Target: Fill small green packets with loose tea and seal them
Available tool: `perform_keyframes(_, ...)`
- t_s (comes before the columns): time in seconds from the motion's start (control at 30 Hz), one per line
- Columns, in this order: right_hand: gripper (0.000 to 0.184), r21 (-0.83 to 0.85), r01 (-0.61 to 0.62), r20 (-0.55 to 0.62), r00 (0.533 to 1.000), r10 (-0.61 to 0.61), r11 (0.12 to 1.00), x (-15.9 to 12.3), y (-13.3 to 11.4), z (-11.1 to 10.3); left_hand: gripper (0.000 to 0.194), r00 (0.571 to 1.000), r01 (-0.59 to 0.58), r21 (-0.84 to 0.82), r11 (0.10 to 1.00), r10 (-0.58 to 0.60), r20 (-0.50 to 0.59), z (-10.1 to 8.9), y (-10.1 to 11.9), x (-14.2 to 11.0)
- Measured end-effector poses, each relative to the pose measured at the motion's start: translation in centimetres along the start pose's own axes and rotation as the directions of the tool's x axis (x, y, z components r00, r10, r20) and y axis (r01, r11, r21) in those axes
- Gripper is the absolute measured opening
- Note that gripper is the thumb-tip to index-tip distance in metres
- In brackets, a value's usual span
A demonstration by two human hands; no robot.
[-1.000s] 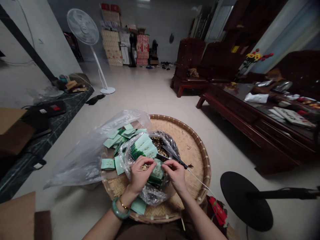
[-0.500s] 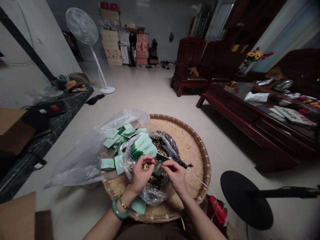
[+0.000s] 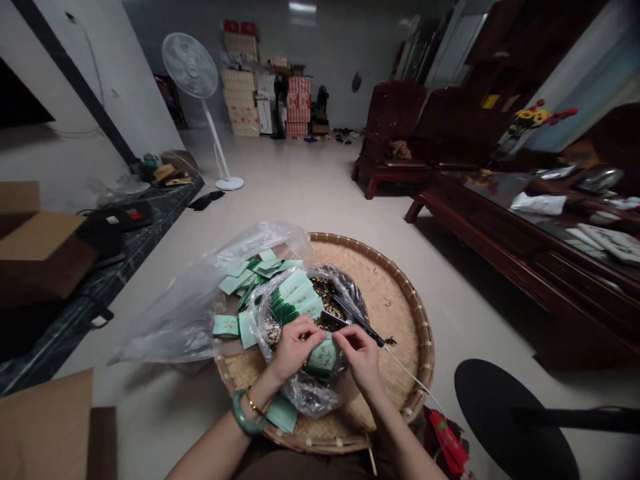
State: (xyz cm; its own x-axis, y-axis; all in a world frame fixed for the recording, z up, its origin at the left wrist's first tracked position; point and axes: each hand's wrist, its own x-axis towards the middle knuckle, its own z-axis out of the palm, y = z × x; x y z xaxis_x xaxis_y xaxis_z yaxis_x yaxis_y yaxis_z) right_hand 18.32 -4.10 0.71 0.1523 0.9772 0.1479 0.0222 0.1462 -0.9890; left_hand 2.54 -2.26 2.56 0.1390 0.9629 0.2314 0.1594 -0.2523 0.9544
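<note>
Between my two hands hangs a small green packet [image 3: 321,358], pinched at its top corners. My left hand [image 3: 297,347], with a jade bangle and a gold bracelet on its wrist, grips the left corner. My right hand [image 3: 359,350] grips the right one. Below them sits a clear plastic bag [image 3: 313,397] of dark and pale dried loose bits, resting on a round woven bamboo tray [image 3: 400,313]. A fan of green packets [image 3: 296,297] lies on the bag's contents. A black hair-straightener-like tool [image 3: 363,320] with a white cord lies just beyond my right hand.
More green packets [image 3: 250,270] spill from a large clear bag [image 3: 175,313] on the left. A black round stand base [image 3: 510,420] is at the right, near a red packet [image 3: 450,443]. Cardboard boxes [image 3: 45,240] stand left; a dark wooden table [image 3: 480,240] is at the right.
The green packet has turned so its printed face shows between my hands. My view has shifted slightly left, and both hands still pinch the packet.
</note>
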Motion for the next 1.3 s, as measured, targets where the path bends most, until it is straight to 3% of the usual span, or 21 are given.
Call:
perform_keyframes(0.27, 0.023, 0.009, -0.096, 0.126, 0.988, 0.094, 0.995, 0.6, 0.5, -0.7, 0.022, 0.986, 0.116, 0.034, 0.993, -0.12, 0.116, 0.6, -0.5, 0.0)
perform_keyframes(0.33, 0.026, 0.068, -0.156, 0.122, 0.982, 0.147, 0.985, 0.7, 0.6, -0.8, 0.023, 0.991, 0.121, -0.041, 0.992, -0.119, 0.055, 0.5, -0.9, 0.3)
perform_keyframes(0.4, 0.03, 0.169, -0.219, 0.083, 0.975, 0.208, 0.961, 0.8, 0.7, -0.8, 0.025, 0.983, 0.148, -0.19, 0.97, -0.165, -0.078, -0.3, -1.4, 1.2)
perform_keyframes(0.47, 0.034, 0.273, -0.256, 0.039, 0.966, 0.255, 0.927, 0.9, 0.9, -0.9, 0.03, 0.903, 0.17, -0.438, 0.883, -0.318, -0.29, -1.6, -1.9, 2.5)
perform_keyframes(0.53, 0.037, 0.345, -0.265, 0.007, 0.96, 0.279, 0.901, 0.9, 1.1, -1.1, 0.034, 0.808, 0.057, -0.618, 0.784, -0.4, -0.432, -3.1, -2.2, 3.9)
perform_keyframes(0.6, 0.037, 0.376, -0.265, -0.009, 0.957, 0.29, 0.888, 0.8, 1.4, -1.1, 0.046, 0.721, -0.058, -0.656, 0.753, -0.423, -0.549, -4.1, -2.2, 4.6)
perform_keyframes(0.63, 0.037, 0.377, -0.268, -0.01, 0.956, 0.293, 0.887, 0.8, 1.6, -1.1, 0.048, 0.708, -0.064, -0.632, 0.773, -0.411, -0.574, -4.3, -2.3, 4.7)
perform_keyframes(0.67, 0.037, 0.369, -0.272, -0.006, 0.956, 0.295, 0.889, 0.7, 1.8, -1.1, 0.046, 0.728, -0.028, -0.567, 0.823, -0.372, -0.576, -4.3, -2.3, 4.7)
perform_keyframes(0.7, 0.037, 0.349, -0.275, 0.004, 0.956, 0.292, 0.896, 0.7, 2.0, -1.1, 0.04, 0.779, 0.032, -0.448, 0.893, -0.303, -0.548, -4.2, -2.3, 4.4)
perform_keyframes(0.77, 0.035, 0.259, -0.258, 0.012, 0.965, 0.264, 0.931, 0.6, 2.5, -1.1, 0.024, 0.919, 0.123, -0.018, 0.992, -0.12, -0.375, -3.4, -2.3, 3.6)
perform_keyframes(0.8, 0.033, 0.172, -0.219, -0.001, 0.975, 0.223, 0.96, 0.6, 2.8, -1.2, 0.018, 0.969, 0.097, 0.25, 0.963, -0.034, -0.245, -3.0, -2.3, 3.1)
perform_keyframes(0.87, 0.027, -0.106, -0.053, -0.036, 0.998, 0.049, 0.993, 0.6, 3.2, -1.6, 0.015, 0.999, 0.013, 0.662, 0.749, 0.017, -0.038, -2.3, -2.2, 2.4)
perform_keyframes(0.93, 0.022, -0.438, 0.161, -0.017, 0.982, -0.187, 0.885, 0.6, 3.6, -2.2, 0.02, 0.998, -0.026, 0.866, 0.499, -0.031, 0.048, -1.8, -2.1, 1.9)
perform_keyframes(1.0, 0.027, -0.671, 0.281, 0.052, 0.941, -0.334, 0.687, 0.7, 4.1, -2.8, 0.025, 0.994, -0.025, 0.939, 0.344, -0.09, 0.059, -1.5, -2.1, 1.7)
perform_keyframes(1.1, 0.037, -0.816, 0.288, 0.101, 0.925, -0.367, 0.502, 1.0, 5.0, -3.6, 0.024, 0.992, -0.005, 0.963, 0.269, -0.12, 0.038, -1.5, -2.1, 1.7)
perform_keyframes(1.2, 0.037, -0.835, 0.285, 0.118, 0.928, -0.353, 0.47, 1.6, 5.6, -4.1, 0.015, 0.993, 0.012, 0.962, 0.274, -0.119, 0.022, -1.8, -2.2, 1.7)
perform_keyframes(1.3, 0.035, -0.811, 0.278, 0.085, 0.926, -0.368, 0.515, 2.3, 5.5, -4.3, 0.007, 0.995, 0.043, 0.914, 0.403, -0.097, -0.004, -2.6, -2.5, 1.8)
